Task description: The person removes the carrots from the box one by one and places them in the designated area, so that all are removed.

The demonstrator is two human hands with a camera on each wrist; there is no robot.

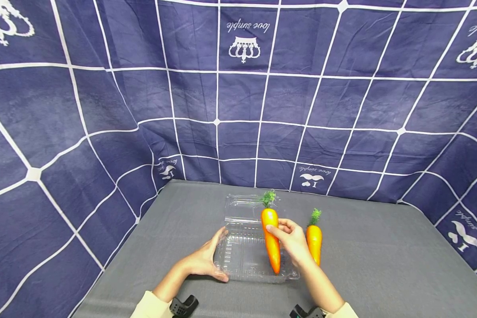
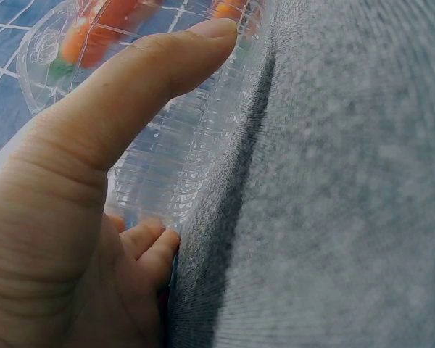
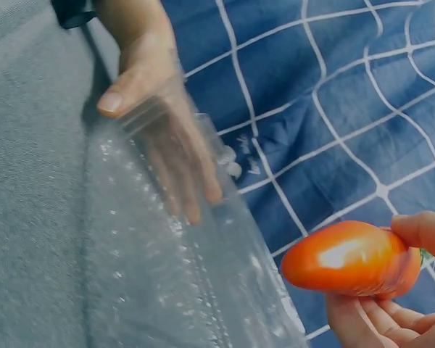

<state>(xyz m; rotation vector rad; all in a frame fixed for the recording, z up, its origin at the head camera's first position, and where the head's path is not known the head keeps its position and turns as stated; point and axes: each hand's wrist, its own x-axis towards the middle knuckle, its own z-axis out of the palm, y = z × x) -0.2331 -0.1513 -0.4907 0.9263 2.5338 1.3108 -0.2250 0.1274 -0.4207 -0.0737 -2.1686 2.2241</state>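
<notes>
An orange carrot (image 1: pixel 272 247) with a leafy green top is held up over the right part of a clear plastic container (image 1: pixel 242 255). My right hand (image 1: pixel 295 243) pinches it between thumb and fingers, its tip pointing toward me; in the right wrist view the carrot (image 3: pixel 341 257) shows end-on. My left hand (image 1: pixel 205 260) spans the container's left end, thumb at the near side and fingers at the far side. Through the clear wall (image 2: pixel 181 163) in the left wrist view, orange shapes show. The container's hinged lid (image 1: pixel 240 206) lies back behind it.
A second carrot (image 1: pixel 314 238) lies on the grey tabletop (image 1: pixel 381 256) to the right, partly hidden by my right forearm. A blue curtain (image 1: pixel 286 101) with white grid lines hangs along the back and both sides of the table.
</notes>
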